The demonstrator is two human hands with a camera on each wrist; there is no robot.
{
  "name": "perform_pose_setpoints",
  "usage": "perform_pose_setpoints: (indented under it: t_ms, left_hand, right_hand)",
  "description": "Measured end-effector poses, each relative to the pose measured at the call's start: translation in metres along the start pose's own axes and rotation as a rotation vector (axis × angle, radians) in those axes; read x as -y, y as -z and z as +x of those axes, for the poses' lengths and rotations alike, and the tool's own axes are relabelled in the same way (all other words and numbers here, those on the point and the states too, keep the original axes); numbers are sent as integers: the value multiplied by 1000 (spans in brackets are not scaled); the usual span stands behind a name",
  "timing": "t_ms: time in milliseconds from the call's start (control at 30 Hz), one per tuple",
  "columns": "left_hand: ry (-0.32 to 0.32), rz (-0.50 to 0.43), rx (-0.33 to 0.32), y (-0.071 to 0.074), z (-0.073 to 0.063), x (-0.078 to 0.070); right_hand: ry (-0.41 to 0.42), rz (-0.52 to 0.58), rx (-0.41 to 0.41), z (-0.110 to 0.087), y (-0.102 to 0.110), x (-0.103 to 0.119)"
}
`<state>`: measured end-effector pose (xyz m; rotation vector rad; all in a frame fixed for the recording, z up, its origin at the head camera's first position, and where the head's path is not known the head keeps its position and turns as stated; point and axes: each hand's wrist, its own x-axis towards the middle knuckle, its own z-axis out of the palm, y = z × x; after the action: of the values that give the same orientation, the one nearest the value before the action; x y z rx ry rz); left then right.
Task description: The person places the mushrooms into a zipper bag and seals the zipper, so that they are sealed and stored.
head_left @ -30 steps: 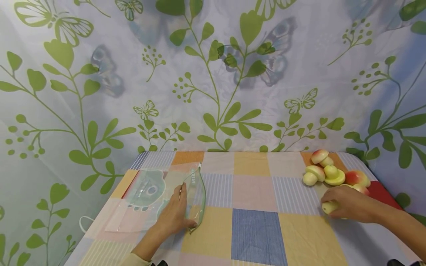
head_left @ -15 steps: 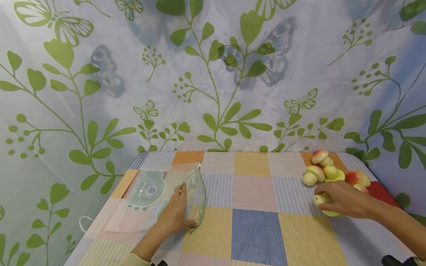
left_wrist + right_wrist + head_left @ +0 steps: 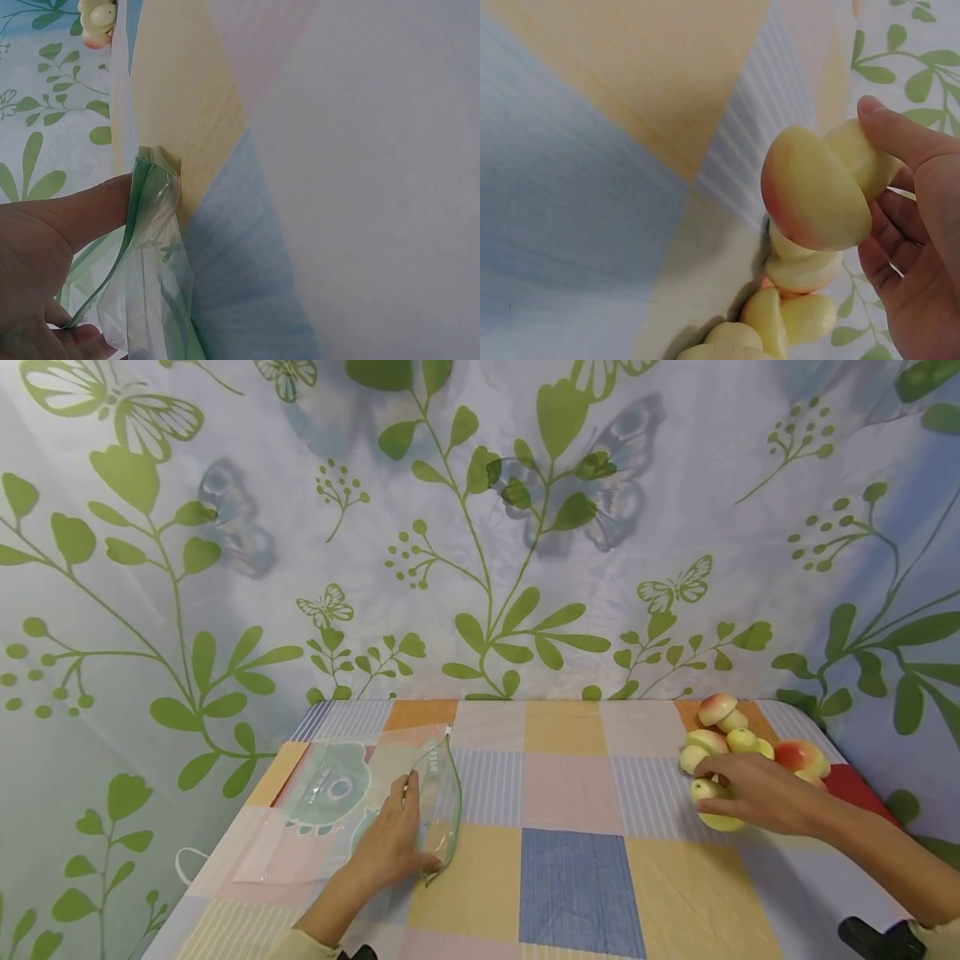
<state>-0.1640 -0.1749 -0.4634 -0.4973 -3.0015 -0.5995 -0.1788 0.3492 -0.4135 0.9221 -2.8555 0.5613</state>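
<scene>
Patchwork tablecloth is filling my remote feed, left hand gripping zip bag, right hand pinching 1 mushroom-ish thingy

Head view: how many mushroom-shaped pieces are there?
At least 5: the held piece in the right hand, and beyond it a back piece, a left piece, a middle piece and a right piece. The hand may hide more.

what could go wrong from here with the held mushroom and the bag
The mushroom may twist or slip, since the right hand pinches it by the stem. The pile lies close by, so a brush might roll one of its pieces. The limp, clear bag could fold closed if the left hand slackens its hold.
</scene>
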Motion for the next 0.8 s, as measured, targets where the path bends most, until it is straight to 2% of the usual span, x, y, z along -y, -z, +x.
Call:
perform_pose_setpoints:
  t_ms: [267,500,800]
  left_hand:
    - [16,3,11,2,-1,3]
    - [7,-5,-1,2,-3,3]
    - [-2,-6,-1,-1,0,2]
  right_hand:
    - [39,134,-35,11,-5,8]
    - [-58,168,-5,19,-11,15]
    - [11,197,-48,22,-14,21]
